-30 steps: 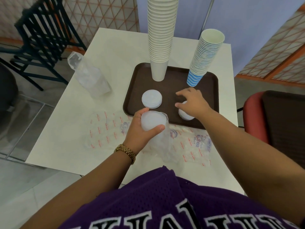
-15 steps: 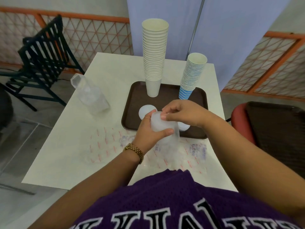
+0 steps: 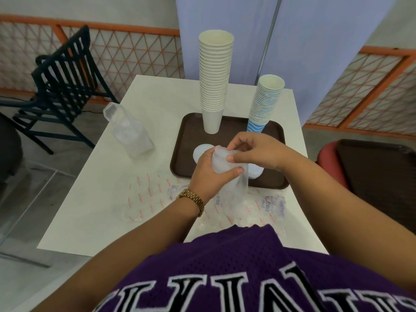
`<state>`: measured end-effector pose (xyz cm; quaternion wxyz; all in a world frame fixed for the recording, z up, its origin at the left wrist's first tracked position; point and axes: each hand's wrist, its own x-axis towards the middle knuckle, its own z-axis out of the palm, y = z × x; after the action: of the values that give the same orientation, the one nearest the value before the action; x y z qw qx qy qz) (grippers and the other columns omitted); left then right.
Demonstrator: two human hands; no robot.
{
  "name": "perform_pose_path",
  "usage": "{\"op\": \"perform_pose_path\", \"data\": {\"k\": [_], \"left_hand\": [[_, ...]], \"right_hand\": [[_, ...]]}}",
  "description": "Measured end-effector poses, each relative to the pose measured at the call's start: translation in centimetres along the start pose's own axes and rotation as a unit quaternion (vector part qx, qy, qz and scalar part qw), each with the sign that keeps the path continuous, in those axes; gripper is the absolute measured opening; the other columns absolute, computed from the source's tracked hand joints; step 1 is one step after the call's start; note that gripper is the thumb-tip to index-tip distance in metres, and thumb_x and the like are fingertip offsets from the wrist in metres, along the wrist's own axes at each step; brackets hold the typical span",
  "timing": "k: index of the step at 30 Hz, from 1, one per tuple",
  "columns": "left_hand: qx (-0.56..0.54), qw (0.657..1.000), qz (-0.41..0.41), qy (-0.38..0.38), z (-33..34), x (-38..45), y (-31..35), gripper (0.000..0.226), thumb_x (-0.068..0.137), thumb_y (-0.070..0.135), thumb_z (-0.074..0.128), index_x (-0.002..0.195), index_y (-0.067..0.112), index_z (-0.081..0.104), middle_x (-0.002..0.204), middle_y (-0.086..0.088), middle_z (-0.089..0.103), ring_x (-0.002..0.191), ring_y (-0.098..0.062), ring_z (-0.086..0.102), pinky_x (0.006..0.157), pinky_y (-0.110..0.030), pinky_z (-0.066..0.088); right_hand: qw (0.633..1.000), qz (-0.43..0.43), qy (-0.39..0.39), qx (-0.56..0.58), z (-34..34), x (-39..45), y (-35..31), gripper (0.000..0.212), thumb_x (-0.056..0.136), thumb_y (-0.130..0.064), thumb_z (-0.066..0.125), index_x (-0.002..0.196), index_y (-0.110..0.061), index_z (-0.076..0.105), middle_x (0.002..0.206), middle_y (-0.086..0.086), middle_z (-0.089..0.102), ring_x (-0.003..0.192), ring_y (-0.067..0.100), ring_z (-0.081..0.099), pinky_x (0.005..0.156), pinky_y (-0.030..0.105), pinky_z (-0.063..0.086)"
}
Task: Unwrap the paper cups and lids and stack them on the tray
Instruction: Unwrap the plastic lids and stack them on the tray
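We had both hands on the wrapped sleeve of lids (image 3: 221, 164), held up over the near edge of the brown tray (image 3: 186, 140). Left hand (image 3: 208, 174): grip wrapped round the sleeve from the side, thumb across its front. Right hand (image 3: 254, 152): grip pinching at the top of the sleeve, thumb on the front, fingers curled over the far rim. We couldn't tell whether it pinched the wrap or a lid. The sleeve's loose clear plastic (image 3: 236, 190) hung down to the counter (image 3: 94, 199).

On the tray we saw:
- tall stack of plain white cups (image 3: 215, 84), upright, far side, left of centre
- shorter stack of blue-striped cups (image 3: 264, 104), leaning slightly right, far right corner
- a flat white lid pile (image 3: 201, 150) just left of our hands, partly hidden by the left hand
- another white lid pile (image 3: 255, 173) below the right hand, mostly hidden

Off the tray, on the counter: an empty clear bag (image 3: 128, 129) standing crumpled to the left, well apart from the tray, and flattened printed wrappers (image 3: 153, 194) with red and blue marks spread along the near side, some under our forearms.

A gold watch (image 3: 191, 200) sat on the left wrist. A dark slatted chair (image 3: 60, 86) stood off the counter's left, a red chair (image 3: 327, 158) to the right.
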<state>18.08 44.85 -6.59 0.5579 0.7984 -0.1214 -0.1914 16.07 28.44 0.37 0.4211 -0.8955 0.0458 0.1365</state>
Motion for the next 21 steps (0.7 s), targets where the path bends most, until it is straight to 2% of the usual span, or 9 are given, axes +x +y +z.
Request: {"op": "perform_pose_path", "data": {"k": [2, 6, 9, 11, 14, 16, 21], "left_hand": [[0.001, 1.000, -0.012, -0.001, 0.0, 0.0, 0.0, 0.083, 0.076, 0.042, 0.078, 0.144, 0.024, 0.034, 0.132, 0.009, 0.044, 0.118, -0.008, 0.045, 0.092, -0.022, 0.044], [0.000, 1.000, -0.013, -0.006, 0.0, 0.0, 0.1, 0.071, 0.079, 0.037, 0.077, 0.138, 0.026, 0.038, 0.118, 0.014, 0.043, 0.109, -0.004, 0.044, 0.078, -0.011, 0.039], [0.014, 1.000, -0.012, -0.015, 0.2, 0.2, -0.3, 0.066, 0.080, 0.037, 0.077, 0.133, 0.030, 0.039, 0.118, 0.014, 0.041, 0.106, -0.004, 0.044, 0.076, -0.010, 0.038], [0.015, 1.000, -0.018, -0.016, 0.3, 0.4, -0.6, 0.068, 0.080, 0.038, 0.076, 0.135, 0.029, 0.038, 0.122, 0.013, 0.041, 0.108, -0.004, 0.043, 0.082, -0.013, 0.041], [0.013, 0.999, -0.037, 0.002, 0.0, 0.8, -1.8, 0.079, 0.077, 0.043, 0.078, 0.143, 0.028, 0.037, 0.139, 0.006, 0.040, 0.122, -0.011, 0.041, 0.099, -0.030, 0.044], [0.014, 0.999, -0.048, 0.016, -0.2, 0.9, -2.6, 0.080, 0.076, 0.044, 0.078, 0.143, 0.030, 0.037, 0.143, 0.005, 0.039, 0.121, -0.010, 0.041, 0.097, -0.028, 0.044], [0.017, 0.997, -0.075, 0.033, -0.4, 0.8, -3.8, 0.079, 0.077, 0.044, 0.077, 0.143, 0.031, 0.036, 0.145, 0.005, 0.037, 0.117, -0.008, 0.038, 0.093, -0.027, 0.042]], "right_hand": [[1.000, -0.004, 0.027, -0.008, 0.1, -0.1, 0.2, 0.018, 0.090, -0.040, 0.066, 0.104, -0.030, 0.063, 0.103, -0.013, 0.066, 0.096, 0.005, 0.063, 0.082, 0.018, 0.049], [0.992, -0.039, 0.088, -0.083, 0.4, -0.1, 0.3, 0.022, 0.099, -0.040, 0.053, 0.118, -0.030, 0.054, 0.107, -0.013, 0.060, 0.095, 0.005, 0.059, 0.075, 0.017, 0.045], [0.983, -0.058, 0.114, -0.131, 0.6, 0.6, 0.8, 0.029, 0.100, -0.032, 0.052, 0.128, -0.026, 0.048, 0.108, -0.012, 0.053, 0.095, 0.008, 0.054, 0.071, 0.015, 0.040], [0.984, -0.053, 0.141, -0.094, 0.5, 1.2, 1.4, 0.025, 0.100, -0.026, 0.053, 0.124, -0.025, 0.048, 0.108, -0.010, 0.054, 0.094, 0.010, 0.054, 0.069, 0.013, 0.039], [0.975, -0.004, 0.219, 0.020, -0.2, 2.6, 2.9, 0.017, 0.099, -0.021, 0.053, 0.115, -0.027, 0.049, 0.109, -0.004, 0.057, 0.095, 0.014, 0.055, 0.066, 0.015, 0.040], [0.967, 0.061, 0.242, 0.056, -1.1, 3.6, 4.6, 0.018, 0.098, -0.021, 0.055, 0.115, -0.026, 0.052, 0.111, -0.003, 0.055, 0.096, 0.015, 0.053, 0.065, 0.015, 0.038], [0.964, 0.177, 0.178, 0.089, -0.8, 5.6, 10.5, 0.010, 0.095, -0.016, 0.062, 0.104, -0.021, 0.061, 0.107, 0.004, 0.061, 0.098, 0.019, 0.055, 0.078, 0.029, 0.045]]}}
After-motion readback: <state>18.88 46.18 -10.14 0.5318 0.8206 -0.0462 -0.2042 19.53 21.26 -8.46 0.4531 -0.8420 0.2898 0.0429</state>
